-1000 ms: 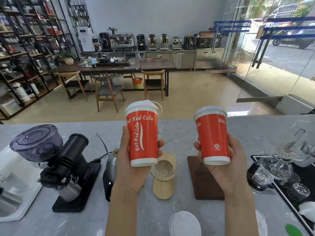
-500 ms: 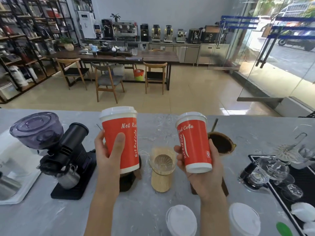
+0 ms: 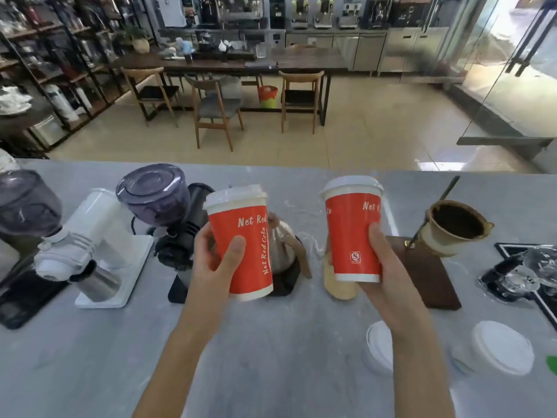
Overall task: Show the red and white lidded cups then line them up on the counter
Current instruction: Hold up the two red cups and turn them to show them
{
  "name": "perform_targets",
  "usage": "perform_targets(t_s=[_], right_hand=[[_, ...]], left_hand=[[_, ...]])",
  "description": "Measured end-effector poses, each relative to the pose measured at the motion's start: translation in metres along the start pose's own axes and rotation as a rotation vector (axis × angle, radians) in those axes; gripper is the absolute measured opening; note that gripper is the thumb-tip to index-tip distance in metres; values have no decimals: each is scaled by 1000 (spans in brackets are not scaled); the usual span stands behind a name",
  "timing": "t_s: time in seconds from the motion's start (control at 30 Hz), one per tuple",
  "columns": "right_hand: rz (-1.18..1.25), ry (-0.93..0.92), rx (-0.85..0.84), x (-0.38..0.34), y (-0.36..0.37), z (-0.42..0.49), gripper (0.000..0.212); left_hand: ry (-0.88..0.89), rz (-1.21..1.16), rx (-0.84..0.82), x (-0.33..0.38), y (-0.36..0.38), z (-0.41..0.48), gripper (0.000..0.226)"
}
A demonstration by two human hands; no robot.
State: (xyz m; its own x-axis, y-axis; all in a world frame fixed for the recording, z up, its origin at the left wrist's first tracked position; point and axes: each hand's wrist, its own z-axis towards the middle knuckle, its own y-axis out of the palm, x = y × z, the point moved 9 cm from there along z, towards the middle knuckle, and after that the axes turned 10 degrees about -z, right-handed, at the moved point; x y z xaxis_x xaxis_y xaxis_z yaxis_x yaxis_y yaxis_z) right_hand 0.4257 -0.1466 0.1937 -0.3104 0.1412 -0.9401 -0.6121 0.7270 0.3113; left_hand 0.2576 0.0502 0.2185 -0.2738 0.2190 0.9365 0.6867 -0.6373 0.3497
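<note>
I hold two red paper cups with white lids above the grey counter (image 3: 286, 342). My left hand (image 3: 215, 263) grips the left cup (image 3: 244, 236), which tilts slightly to the left and reads "Net Red Cola". My right hand (image 3: 376, 267) grips the right cup (image 3: 351, 230), held upright with a small square logo facing me. Two more white-lidded cups stand on the counter near its front right: one (image 3: 378, 346) partly hidden behind my right forearm, the other (image 3: 497, 348) further right.
A white grinder (image 3: 90, 242) and a black grinder with a purple hopper (image 3: 168, 206) stand at the left. A metal kettle (image 3: 281, 245) sits behind the cups. A pour-over dripper (image 3: 452, 230) on a wooden stand and a black tray of glassware (image 3: 530, 270) are at the right.
Both cups have dropped lower toward the counter and moved apart a little. The view has tilted down and shifted, bringing the white grinder and the second lidded cup into sight.
</note>
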Motion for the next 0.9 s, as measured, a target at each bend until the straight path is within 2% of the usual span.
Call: perform_targets(t_s=[0.1,0.2,0.27,0.37,0.47,0.6,0.77,0.9], right_hand=[[-134,117,35,56,5,-20,79],[-324,245,80,131,5,-53,100],[-418,322,102,178,2,-78,105],[-538,423,157,232,-3,-112,110],[-581,434,232,261,-3,-126,102],[-575,353,284,266,3,-99,87],[-591,181,452,252,2,-49,90],[-613,179,472,263,0,-36,91]], left_hand=[[-166,82,-8,-37,-61,-28,94],[-291,182,2,-80,-119,-58,74],[-348,233,20,-108,-151,-76,77],[-422,263,17,-139,-184,-98,95],[-496,250,25,-156,-202,-102,103],[-405,285,14,-161,-201,-70,90],[-279,296,-29,-157,-187,-24,82],[-275,287,-52,-162,-195,-10,78]])
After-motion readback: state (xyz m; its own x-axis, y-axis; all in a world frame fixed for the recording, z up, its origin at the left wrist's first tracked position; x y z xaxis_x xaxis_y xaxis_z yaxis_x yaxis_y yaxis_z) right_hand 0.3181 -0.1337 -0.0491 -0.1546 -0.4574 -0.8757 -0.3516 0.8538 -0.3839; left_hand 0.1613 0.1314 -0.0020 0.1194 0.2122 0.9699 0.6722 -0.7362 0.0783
